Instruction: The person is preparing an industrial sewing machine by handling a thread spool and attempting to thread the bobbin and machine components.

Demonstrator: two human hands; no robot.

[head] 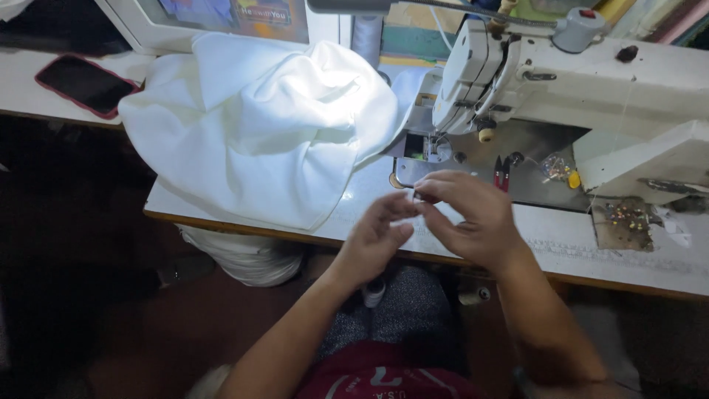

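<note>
Across the pale tabletop [561, 247] with its wooden front edge, the cream-coloured industrial sewing machine [591, 81] took up the right half, its head pointing left over a grey metal bed plate [473, 159]. Left of it lay a large heap of white cloth [258, 125], bunched and folded, one corner drooping over the front edge and its right side reaching toward the needle area. Farther left, a dark phone in a red case [85, 83] lay flat on a neighbouring surface, well apart from your hands. On the bed plate, small red-handled thread snips [501, 174] rested near a little clear bag with a yellow piece [561, 171].

You held both hands together just in front of the bed plate, above the tabletop's front edge. Your right hand [473, 218] was curled, fingertips drawn together at the thumb; your left hand [377, 233] met it, fingers bent, tips touching the right hand's. Something very small and thin, perhaps a thread or needle, sat pinched between them, too small for me to tell which.
</note>
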